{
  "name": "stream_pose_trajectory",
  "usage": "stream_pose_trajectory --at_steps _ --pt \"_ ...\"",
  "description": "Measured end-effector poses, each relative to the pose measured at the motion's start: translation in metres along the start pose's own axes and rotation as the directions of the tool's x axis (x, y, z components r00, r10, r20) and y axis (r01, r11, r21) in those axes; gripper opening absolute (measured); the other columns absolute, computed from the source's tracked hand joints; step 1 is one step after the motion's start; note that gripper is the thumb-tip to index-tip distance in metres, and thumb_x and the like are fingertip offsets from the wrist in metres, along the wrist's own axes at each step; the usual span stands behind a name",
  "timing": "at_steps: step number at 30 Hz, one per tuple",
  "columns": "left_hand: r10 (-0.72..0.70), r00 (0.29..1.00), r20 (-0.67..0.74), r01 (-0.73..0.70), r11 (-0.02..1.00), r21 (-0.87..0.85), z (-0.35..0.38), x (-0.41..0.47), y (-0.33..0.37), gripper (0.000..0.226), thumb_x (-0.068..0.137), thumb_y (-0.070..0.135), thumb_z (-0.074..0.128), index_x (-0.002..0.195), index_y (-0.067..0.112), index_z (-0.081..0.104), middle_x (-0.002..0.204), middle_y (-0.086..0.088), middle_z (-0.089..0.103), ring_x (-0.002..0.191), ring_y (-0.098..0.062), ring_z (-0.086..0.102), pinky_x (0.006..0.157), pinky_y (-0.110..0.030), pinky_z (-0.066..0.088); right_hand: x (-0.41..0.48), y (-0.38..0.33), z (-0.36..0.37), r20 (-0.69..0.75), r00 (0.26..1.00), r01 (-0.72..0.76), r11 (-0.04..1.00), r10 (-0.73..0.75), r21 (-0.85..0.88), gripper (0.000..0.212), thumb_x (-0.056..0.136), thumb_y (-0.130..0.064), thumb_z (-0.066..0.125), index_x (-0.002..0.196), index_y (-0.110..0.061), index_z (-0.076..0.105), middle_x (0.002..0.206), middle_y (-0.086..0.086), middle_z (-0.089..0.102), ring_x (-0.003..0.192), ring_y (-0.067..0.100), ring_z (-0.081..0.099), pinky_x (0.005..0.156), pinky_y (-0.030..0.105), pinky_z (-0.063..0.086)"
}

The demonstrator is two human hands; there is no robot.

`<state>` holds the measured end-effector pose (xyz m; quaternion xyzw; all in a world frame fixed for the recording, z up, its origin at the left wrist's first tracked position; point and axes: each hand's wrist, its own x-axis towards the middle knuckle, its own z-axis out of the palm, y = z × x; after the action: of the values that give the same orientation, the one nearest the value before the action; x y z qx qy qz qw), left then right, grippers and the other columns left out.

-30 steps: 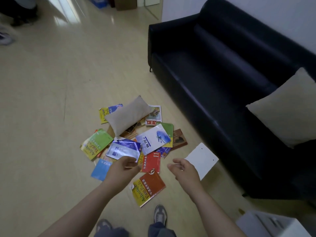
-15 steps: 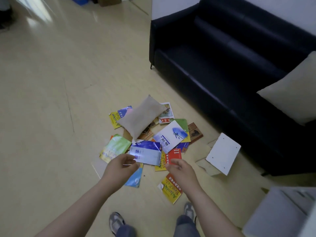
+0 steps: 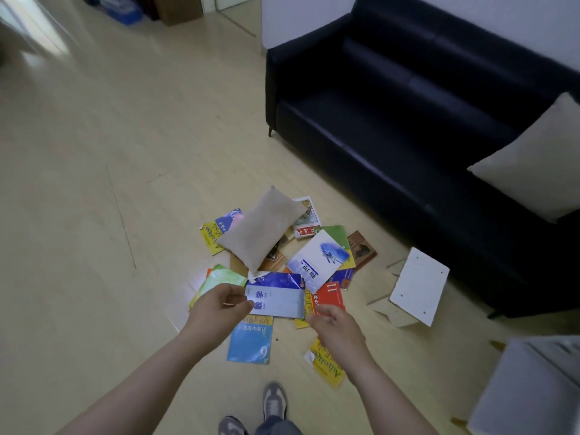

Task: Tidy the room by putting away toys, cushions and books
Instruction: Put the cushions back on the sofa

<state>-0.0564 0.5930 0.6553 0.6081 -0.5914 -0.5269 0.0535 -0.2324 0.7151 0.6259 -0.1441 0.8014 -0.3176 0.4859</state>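
Several books lie scattered on the wooden floor, among them a white one with a blue picture (image 3: 317, 255), a red one (image 3: 329, 296), a blue one (image 3: 251, 343) and a yellow one (image 3: 326, 365). A beige cushion (image 3: 260, 233) rests on the far side of the pile. My left hand (image 3: 219, 306) pinches the left edge of a pale blue book (image 3: 279, 301) and holds it just above the pile. My right hand (image 3: 335, 324) hovers with loosely curled fingers at that book's lower right corner and holds nothing that I can see.
A dark sofa (image 3: 392, 120) runs along the right, with a second beige cushion (image 3: 533, 171) on its seat. A white board (image 3: 419, 285) leans on the floor before the sofa. A grey-white box (image 3: 533, 387) stands at the lower right. My shoes (image 3: 274, 400) are just behind the pile.
My left hand has lifted the pale blue book off the pile. My right hand has moved left, from beside the white board to the book's corner. The view has shifted.
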Motion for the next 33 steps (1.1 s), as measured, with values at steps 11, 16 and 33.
stream_pose_trajectory --at_steps 11,16,33 --pt "0.079 0.993 0.088 -0.088 0.991 0.1 -0.023 0.066 0.044 0.027 0.091 0.022 0.062 0.116 0.013 0.059 0.11 -0.001 0.067 0.1 -0.013 0.061 0.056 -0.011 0.042 0.041 -0.042 0.007 -0.071 0.997 0.019 0.998 -0.014 0.063 0.039 0.089 -0.03 0.064 0.126 -0.017 0.056 0.11 -0.005 0.064 0.097 0.007 0.06 0.072 0.021 0.044" --pt "0.112 0.984 0.138 -0.127 0.987 0.103 -0.055 0.098 0.044 0.019 0.089 0.021 0.064 0.108 0.016 0.061 0.1 0.004 0.066 0.098 -0.014 0.062 0.062 -0.012 0.043 0.055 -0.063 0.039 -0.116 0.993 -0.014 0.998 0.022 0.067 0.036 0.09 -0.031 0.062 0.123 -0.019 0.056 0.105 -0.007 0.063 0.091 0.006 0.06 0.073 0.025 0.046" --pt "0.171 0.904 0.392 -0.267 0.942 0.203 -0.306 0.253 0.015 0.025 0.088 0.02 0.066 0.111 0.013 0.062 0.101 0.001 0.067 0.086 -0.01 0.061 0.068 -0.014 0.042 0.044 -0.203 0.282 -0.307 0.924 -0.111 0.928 0.229 0.357 0.028 0.09 -0.026 0.064 0.115 -0.016 0.057 0.109 0.002 0.066 0.087 0.009 0.062 0.084 0.034 0.051"
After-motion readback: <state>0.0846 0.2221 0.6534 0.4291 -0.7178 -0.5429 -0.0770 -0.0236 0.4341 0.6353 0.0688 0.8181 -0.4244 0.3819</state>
